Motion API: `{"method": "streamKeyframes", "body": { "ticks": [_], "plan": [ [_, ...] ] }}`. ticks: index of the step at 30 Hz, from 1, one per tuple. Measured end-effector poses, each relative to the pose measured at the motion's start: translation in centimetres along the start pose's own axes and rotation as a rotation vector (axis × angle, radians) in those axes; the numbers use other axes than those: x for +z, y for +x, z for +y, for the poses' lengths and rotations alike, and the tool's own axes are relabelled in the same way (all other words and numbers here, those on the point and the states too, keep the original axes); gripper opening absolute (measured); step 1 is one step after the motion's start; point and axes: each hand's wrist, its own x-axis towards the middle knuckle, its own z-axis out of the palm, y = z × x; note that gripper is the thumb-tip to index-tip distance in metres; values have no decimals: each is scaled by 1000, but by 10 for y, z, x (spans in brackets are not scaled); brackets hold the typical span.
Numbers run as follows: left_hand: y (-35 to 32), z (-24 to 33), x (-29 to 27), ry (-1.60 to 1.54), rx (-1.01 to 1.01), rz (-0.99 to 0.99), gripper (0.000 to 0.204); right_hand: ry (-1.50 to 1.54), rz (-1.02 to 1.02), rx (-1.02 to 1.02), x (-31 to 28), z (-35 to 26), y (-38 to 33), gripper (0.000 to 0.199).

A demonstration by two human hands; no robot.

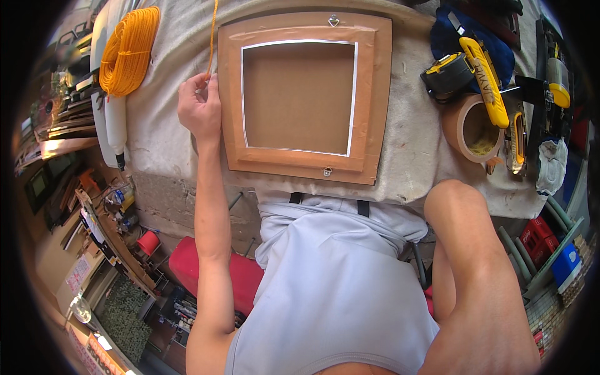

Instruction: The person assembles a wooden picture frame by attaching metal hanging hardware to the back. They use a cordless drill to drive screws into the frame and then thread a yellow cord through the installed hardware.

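Observation:
My left hand (pixel 201 105) is closed in a pinch on the end of an orange cord (pixel 213 39), which runs up out of view. That hand is beside the left edge of a picture frame (pixel 369 94), which lies back side up on the cloth. Brown tape covers its border, and a thin white line edges the brown backing panel (pixel 299 97). One metal hanger (pixel 334 21) is fixed at the far edge and another hanger (pixel 327 172) at the near edge. My right arm is sharply bent, and its hand is out of sight.
An off-white cloth (pixel 409 125) covers the table. A coil of orange cord (pixel 129 51) lies at the far left, near a white bottle (pixel 115 125). At the right are a tape measure (pixel 447 76), a yellow utility knife (pixel 484 81), a roll of brown tape (pixel 459 128) and another knife (pixel 517 144).

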Motion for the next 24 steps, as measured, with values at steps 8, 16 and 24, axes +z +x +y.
{"method": "streamKeyframes", "body": {
  "ticks": [8,16,24],
  "plan": [
    [2,2,0,12,17,6,15,2,-75,-62,19,-3,-10,22],
    [4,4,2,-3,7,-2,15,-34,12,-96,20,6,-10,20],
    [4,1,2,1,4,1,16,-17,115,-34,1,8,-2,20]
  ]
}}
